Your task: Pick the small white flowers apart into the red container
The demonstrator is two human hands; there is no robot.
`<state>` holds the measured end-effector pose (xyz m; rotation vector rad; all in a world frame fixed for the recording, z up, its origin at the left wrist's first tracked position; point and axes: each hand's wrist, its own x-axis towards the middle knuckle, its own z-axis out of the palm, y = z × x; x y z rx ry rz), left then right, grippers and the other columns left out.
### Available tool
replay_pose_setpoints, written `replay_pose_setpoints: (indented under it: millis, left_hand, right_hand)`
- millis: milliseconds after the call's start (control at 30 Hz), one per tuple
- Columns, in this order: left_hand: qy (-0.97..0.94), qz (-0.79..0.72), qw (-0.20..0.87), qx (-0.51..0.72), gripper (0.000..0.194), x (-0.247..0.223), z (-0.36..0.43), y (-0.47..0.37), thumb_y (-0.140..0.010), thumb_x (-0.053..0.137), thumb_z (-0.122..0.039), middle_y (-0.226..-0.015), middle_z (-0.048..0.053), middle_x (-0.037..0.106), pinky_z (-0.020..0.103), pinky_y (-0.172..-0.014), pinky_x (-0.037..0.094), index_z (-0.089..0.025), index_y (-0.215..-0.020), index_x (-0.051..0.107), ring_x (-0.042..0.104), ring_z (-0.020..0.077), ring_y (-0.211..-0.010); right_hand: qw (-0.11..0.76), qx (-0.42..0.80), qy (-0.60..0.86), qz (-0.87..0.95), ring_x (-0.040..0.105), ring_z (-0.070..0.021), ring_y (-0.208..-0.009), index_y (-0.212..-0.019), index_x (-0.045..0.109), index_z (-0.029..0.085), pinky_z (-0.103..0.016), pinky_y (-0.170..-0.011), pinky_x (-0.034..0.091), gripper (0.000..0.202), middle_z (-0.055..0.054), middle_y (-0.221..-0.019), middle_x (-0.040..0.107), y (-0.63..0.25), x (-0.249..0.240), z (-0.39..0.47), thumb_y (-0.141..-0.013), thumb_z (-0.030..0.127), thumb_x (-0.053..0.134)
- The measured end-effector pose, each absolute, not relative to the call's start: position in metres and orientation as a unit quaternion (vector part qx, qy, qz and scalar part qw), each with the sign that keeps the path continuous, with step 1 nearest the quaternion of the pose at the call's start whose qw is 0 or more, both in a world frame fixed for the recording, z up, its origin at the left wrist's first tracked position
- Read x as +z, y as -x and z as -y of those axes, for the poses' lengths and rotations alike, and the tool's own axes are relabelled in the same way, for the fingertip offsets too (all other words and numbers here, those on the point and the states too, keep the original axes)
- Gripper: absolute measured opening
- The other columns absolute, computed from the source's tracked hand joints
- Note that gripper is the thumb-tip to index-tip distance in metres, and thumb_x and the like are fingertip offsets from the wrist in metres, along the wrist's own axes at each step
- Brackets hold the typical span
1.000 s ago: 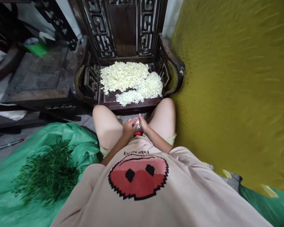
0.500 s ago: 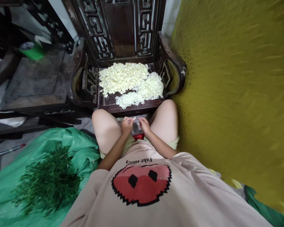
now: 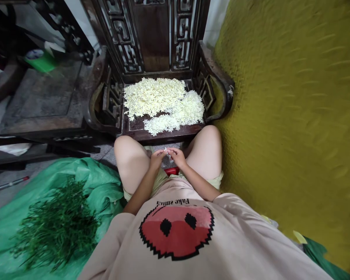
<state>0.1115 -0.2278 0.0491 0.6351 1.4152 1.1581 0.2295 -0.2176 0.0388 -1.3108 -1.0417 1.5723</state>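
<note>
My left hand [image 3: 156, 158] and my right hand [image 3: 177, 156] meet between my knees, fingertips pinched together on a small white flower [image 3: 167, 151]. Under them a red object [image 3: 172, 170] shows on my lap. Right in front of my knees stands a dark carved wooden chair [image 3: 218, 83], its seat covered by a heap of small white flowers [image 3: 163, 102].
A green sheet [image 3: 96, 175] lies on the floor at my left with a pile of green stems [image 3: 56, 223]. A yellow-green textured wall [image 3: 291, 116] rises at my right. More dark wooden furniture [image 3: 43, 97] stands at the left.
My hands have stayed together between my knees, fingers working at the small flower; they drew slightly apart and came together again. The view shifted a little.
</note>
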Motion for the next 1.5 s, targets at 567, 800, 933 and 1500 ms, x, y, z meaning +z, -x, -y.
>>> replay_pose_setpoints:
  millis: [567,800,933,1500]
  left_hand:
    - [-0.295,-0.59,0.601,0.451,0.042,0.047,0.227,-0.111,-0.052,0.074,-0.052,-0.066,0.002,0.063,0.027,-0.068,0.038,-0.016,-0.073,0.071,0.052,0.014,-0.067]
    - [-0.302,-0.586,0.607,0.443,0.042,0.04,0.226,-0.11,-0.056,0.072,-0.052,-0.068,0.002,0.063,0.026,-0.067,0.037,-0.015,-0.075,0.07,0.051,0.0132,-0.067]
    - [-0.292,-0.578,0.618,0.446,0.042,0.039,0.225,-0.109,-0.056,0.072,-0.052,-0.067,0.002,0.063,0.025,-0.064,0.036,-0.014,-0.075,0.07,0.05,0.012,-0.065]
    - [-0.244,-0.557,0.65,0.457,0.035,0.034,0.225,-0.11,-0.058,0.073,-0.047,-0.064,0.0,0.059,0.023,-0.06,0.034,-0.015,-0.071,0.067,0.048,0.0092,-0.06]
  right_hand:
    - [0.417,0.594,0.536,0.431,0.044,-0.0088,-0.046,-0.084,0.07,0.017,-0.023,-0.045,0.038,0.035,-0.004,-0.077,0.067,-0.234,0.038,0.215,-0.067,0.046,0.06]
    - [0.424,0.597,0.53,0.427,0.051,-0.0121,-0.054,-0.084,0.07,0.017,-0.024,-0.047,0.039,0.036,-0.004,-0.077,0.067,-0.233,0.036,0.216,-0.068,0.047,0.059]
    - [0.429,0.601,0.525,0.423,0.048,-0.0113,-0.052,-0.084,0.07,0.016,-0.024,-0.048,0.039,0.036,-0.004,-0.074,0.066,-0.233,0.036,0.216,-0.068,0.047,0.059]
    - [0.434,0.626,0.512,0.397,0.045,-0.0099,-0.052,-0.086,0.07,0.017,-0.024,-0.051,0.038,0.036,-0.002,-0.069,0.063,-0.233,0.037,0.216,-0.067,0.047,0.063]
